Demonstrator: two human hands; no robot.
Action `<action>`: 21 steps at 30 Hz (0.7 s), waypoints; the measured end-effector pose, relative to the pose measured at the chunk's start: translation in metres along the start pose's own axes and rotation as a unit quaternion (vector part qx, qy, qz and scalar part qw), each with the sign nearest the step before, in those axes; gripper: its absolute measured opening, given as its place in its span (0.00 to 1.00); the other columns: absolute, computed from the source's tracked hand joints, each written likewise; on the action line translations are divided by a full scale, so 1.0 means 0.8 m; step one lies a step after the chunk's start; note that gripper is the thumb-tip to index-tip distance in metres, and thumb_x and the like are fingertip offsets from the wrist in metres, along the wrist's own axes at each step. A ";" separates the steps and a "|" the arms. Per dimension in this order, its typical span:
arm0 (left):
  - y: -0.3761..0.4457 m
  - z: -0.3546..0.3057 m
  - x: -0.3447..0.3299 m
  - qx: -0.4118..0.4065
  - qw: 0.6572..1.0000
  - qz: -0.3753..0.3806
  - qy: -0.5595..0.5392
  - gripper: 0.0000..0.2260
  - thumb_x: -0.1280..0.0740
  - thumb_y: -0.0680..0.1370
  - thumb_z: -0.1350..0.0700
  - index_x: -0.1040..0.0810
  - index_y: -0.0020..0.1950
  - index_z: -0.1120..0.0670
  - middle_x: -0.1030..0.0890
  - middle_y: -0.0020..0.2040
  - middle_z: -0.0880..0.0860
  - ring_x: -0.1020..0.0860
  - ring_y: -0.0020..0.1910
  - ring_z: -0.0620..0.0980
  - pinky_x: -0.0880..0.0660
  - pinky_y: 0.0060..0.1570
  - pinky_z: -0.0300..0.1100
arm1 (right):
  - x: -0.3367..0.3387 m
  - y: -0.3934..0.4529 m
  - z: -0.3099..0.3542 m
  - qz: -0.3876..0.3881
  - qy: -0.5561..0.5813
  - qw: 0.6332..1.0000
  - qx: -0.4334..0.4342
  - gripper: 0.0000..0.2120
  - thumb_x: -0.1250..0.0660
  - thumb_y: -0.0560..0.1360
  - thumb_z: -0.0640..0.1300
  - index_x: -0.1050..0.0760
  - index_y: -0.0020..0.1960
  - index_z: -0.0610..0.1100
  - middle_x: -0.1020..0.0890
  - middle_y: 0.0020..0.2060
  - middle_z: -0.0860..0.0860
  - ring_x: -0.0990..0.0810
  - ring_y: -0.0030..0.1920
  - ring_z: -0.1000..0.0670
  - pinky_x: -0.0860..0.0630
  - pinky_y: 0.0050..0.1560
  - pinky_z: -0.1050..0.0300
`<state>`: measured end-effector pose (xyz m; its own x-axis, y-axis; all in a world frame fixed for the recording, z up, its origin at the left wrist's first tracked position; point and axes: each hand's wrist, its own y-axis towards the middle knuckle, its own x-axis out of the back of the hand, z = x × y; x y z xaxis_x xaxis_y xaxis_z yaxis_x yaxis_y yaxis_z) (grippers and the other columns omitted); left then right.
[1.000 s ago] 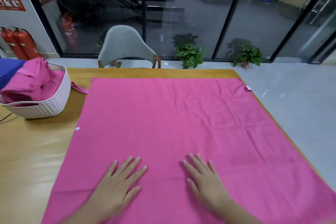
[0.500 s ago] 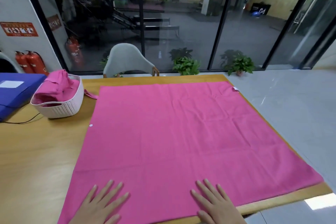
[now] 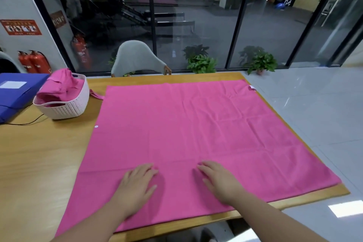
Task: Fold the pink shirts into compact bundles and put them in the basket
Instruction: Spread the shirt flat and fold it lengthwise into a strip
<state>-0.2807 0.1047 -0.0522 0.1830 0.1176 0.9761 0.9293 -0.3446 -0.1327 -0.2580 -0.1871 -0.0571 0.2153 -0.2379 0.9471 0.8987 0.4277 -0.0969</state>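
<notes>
the left hand [image 3: 135, 186] and the right hand [image 3: 220, 180] lie palm down, side by side but apart, on the near part of the pink cloth [image 3: 186, 133], close to the table's near edge. on both hands the fingers are slightly bent and held close together, the tips touching the fabric; neither hand grips or pinches it.

the pink cloth is spread flat as a single large sheet over the right and middle of the wooden table [image 3: 39, 163]. its near edge runs just inside the table's near edge, its right edge follows the table's right edge, and its far edge stops short of the far edge. faint crease lines cross it. a small white dot [image 3: 96, 126] sits at its left edge.

near the table's far left corner stands a white woven basket [image 3: 68, 108] holding bundled pink fabric [image 3: 59, 88] that rises above the rim. a pink strip [image 3: 96, 94] lies between basket and cloth. a blue folder [image 3: 17, 90] lies just left of the basket, at the left edge.

beyond the far edge: a grey chair [image 3: 137, 59], two potted plants [image 3: 202, 64], glass walls with black frames, red fire extinguishers [image 3: 33, 63] at left, and a pale tiled floor [image 3: 314, 104] at right.
</notes>
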 end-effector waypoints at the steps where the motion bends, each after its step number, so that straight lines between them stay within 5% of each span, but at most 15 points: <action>1: 0.010 -0.014 -0.012 -0.010 1.000 0.012 0.008 0.28 0.55 0.73 0.39 0.37 0.72 0.41 0.42 0.75 0.44 0.42 0.75 0.48 0.35 0.65 0.57 | -0.005 0.004 0.001 0.020 -0.010 1.000 -0.016 0.25 0.49 0.80 0.53 0.42 0.76 0.51 0.42 0.76 0.52 0.46 0.76 0.50 0.49 0.74 0.54; 2: 0.017 -0.030 -0.017 -0.016 0.998 0.046 0.026 0.30 0.57 0.73 0.37 0.45 0.75 0.39 0.50 0.76 0.42 0.51 0.76 0.47 0.40 0.69 0.56 | -0.009 0.005 -0.004 0.035 -0.015 0.999 -0.032 0.28 0.54 0.78 0.59 0.47 0.77 0.54 0.48 0.77 0.54 0.52 0.77 0.51 0.53 0.75 0.51; 4: 0.028 -0.044 -0.026 -0.037 0.997 0.030 0.053 0.25 0.56 0.77 0.36 0.32 0.69 0.38 0.31 0.71 0.45 0.35 0.70 0.50 0.28 0.58 0.52 | -0.011 -0.001 -0.023 0.047 -0.017 0.996 -0.067 0.38 0.67 0.68 0.68 0.54 0.77 0.59 0.55 0.77 0.57 0.59 0.77 0.52 0.58 0.74 0.48; 6: 0.047 -0.051 -0.024 -0.052 0.995 0.001 0.084 0.21 0.52 0.79 0.40 0.20 0.51 0.43 0.19 0.47 0.46 0.23 0.46 0.47 0.28 0.43 0.44 | -0.002 -0.016 -0.064 0.038 -0.024 0.990 -0.132 0.42 0.72 0.65 0.72 0.57 0.76 0.61 0.57 0.77 0.58 0.60 0.76 0.53 0.59 0.74 0.48; 9: 0.100 -0.053 -0.014 -0.088 0.975 -0.112 0.169 0.18 0.43 0.73 0.46 0.22 0.29 0.52 0.25 0.28 0.49 0.25 0.30 0.52 0.41 0.37 0.47 | 0.018 -0.049 -0.148 -0.013 -0.045 0.938 -0.343 0.32 0.62 0.76 0.65 0.54 0.77 0.55 0.53 0.77 0.54 0.55 0.77 0.50 0.52 0.74 0.45; 12: 0.163 -0.083 0.009 -0.077 0.971 -0.137 0.182 0.21 0.43 0.71 0.48 0.25 0.22 0.55 0.27 0.23 0.52 0.26 0.25 0.53 0.41 0.36 0.46 | 0.051 -0.052 -0.207 -0.046 -0.058 0.876 -0.477 0.29 0.50 0.79 0.58 0.42 0.75 0.44 0.42 0.75 0.45 0.44 0.74 0.43 0.44 0.72 0.42; 15: 0.229 -0.130 0.014 -0.029 0.988 -0.097 0.120 0.17 0.44 0.71 0.48 0.22 0.29 0.54 0.24 0.29 0.53 0.24 0.29 0.55 0.28 0.33 0.47 | 0.062 -0.004 -0.230 -0.102 -0.073 0.941 -0.315 0.24 0.45 0.73 0.52 0.25 0.62 0.39 0.25 0.63 0.39 0.25 0.63 0.38 0.28 0.61 0.39; 17: 0.277 -0.164 0.011 0.034 0.997 -0.045 0.051 0.15 0.41 0.73 0.49 0.19 0.46 0.56 0.19 0.44 0.56 0.20 0.44 0.57 0.23 0.40 0.53 | 0.064 0.042 -0.226 -0.067 -0.070 0.981 -0.169 0.25 0.45 0.69 0.52 0.22 0.59 0.42 0.20 0.59 0.44 0.20 0.58 0.41 0.22 0.53 0.42; 19: 0.328 -0.184 -0.004 0.114 0.993 -0.025 -0.001 0.21 0.43 0.80 0.50 0.33 0.72 0.55 0.32 0.72 0.55 0.34 0.71 0.55 0.34 0.64 0.58 | 0.065 0.089 -0.211 -0.023 -0.069 0.994 -0.086 0.26 0.45 0.69 0.54 0.23 0.62 0.48 0.21 0.60 0.51 0.21 0.61 0.48 0.23 0.55 0.47; 21: 0.354 -0.185 -0.005 0.148 0.989 -0.006 -0.012 0.25 0.50 0.83 0.49 0.52 0.78 0.52 0.52 0.79 0.49 0.53 0.77 0.50 0.50 0.72 0.55 | 0.056 0.123 -0.186 -0.015 -0.064 0.998 -0.017 0.26 0.45 0.69 0.55 0.23 0.63 0.50 0.21 0.61 0.54 0.23 0.63 0.51 0.24 0.58 0.49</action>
<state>-0.0656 -0.1312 -0.0685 0.1762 0.1425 0.9740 0.9839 -0.0555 -0.1699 -0.1031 -0.2852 -0.0694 0.1392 -0.1368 0.9808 0.9172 0.3912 -0.0756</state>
